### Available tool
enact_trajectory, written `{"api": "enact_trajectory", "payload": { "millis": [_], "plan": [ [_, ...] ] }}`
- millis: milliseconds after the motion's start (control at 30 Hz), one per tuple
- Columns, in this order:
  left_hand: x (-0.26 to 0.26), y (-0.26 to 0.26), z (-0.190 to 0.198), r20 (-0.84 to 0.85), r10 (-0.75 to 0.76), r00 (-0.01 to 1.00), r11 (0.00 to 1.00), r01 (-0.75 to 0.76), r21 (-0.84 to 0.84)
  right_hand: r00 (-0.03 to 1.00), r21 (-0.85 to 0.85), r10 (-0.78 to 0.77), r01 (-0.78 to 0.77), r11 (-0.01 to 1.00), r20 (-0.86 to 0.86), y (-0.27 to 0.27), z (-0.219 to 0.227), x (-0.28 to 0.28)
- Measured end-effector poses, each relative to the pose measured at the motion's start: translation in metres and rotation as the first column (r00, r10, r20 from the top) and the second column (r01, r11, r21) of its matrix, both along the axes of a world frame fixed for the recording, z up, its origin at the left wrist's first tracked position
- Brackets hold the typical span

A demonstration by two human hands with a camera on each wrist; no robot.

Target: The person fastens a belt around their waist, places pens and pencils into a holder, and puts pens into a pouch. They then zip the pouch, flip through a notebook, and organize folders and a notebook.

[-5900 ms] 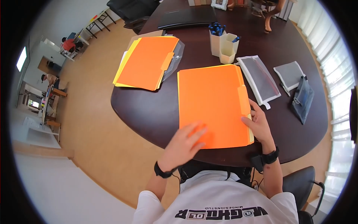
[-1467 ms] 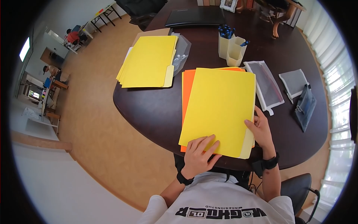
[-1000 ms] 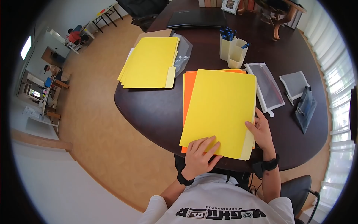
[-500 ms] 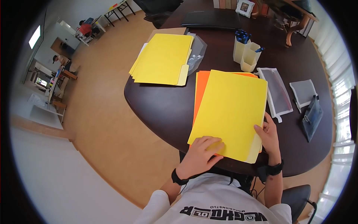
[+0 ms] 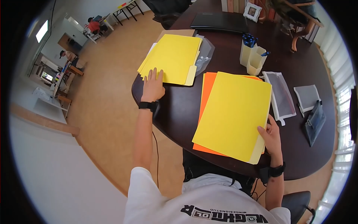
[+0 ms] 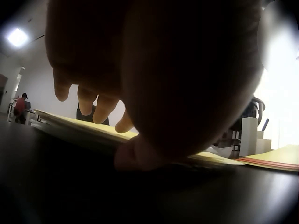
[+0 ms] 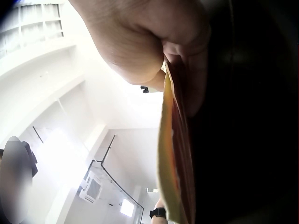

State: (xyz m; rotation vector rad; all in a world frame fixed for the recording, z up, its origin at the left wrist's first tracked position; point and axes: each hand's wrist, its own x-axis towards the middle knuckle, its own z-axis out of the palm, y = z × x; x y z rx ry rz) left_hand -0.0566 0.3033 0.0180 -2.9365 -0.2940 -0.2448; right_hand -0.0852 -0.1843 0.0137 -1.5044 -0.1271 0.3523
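A yellow folder lies slightly turned on orange folders at the desk's near edge. The right hand grips the right edge of this pile, thumb on top, fingers beneath; the right wrist view shows the layered edges between thumb and fingers. To the left, a second pile topped by a yellow folder has its tab at the lower right. The left hand is at that pile's near edge, fingers spread over the top folder. In the left wrist view its fingers extend above the yellow sheet, thumb low at the edge.
Two cream pen holders with blue pens stand behind the near pile. Mesh pouches and a dark pouch lie at the right. A black laptop and a picture frame are at the back.
The left hand has left the near pile and reached out to the left pile. Earlier, orange folders topped both piles; yellow ones top them now. The right hand keeps its grip. The head view has shifted.
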Motion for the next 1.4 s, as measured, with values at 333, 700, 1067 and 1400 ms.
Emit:
{"api": "enact_trajectory", "payload": {
  "millis": [333,700,1067,1400],
  "plan": [
    [-0.009,-0.007,0.000,0.117,-0.121,0.986,0.980,0.137,-0.142,1.000,0.015,0.008,-0.008,1.000,-0.002,-0.001,0.001,0.001],
    [-0.094,-0.135,0.038,0.489,-0.114,0.865,0.949,0.241,-0.205,1.000,-0.014,-0.003,0.003,1.000,0.011,-0.001,0.001,0.001],
    [-0.161,-0.238,-0.018,0.421,-0.277,0.864,0.720,0.477,-0.505,0.994,-0.017,-0.085,0.087,0.996,0.074,-0.001,-0.006,0.004],
    [-0.158,-0.238,-0.020,0.468,-0.294,0.833,0.669,0.530,-0.522,1.000,0.014,-0.014,0.014,1.000,-0.009,-0.006,-0.007,0.003]
  ]
}}
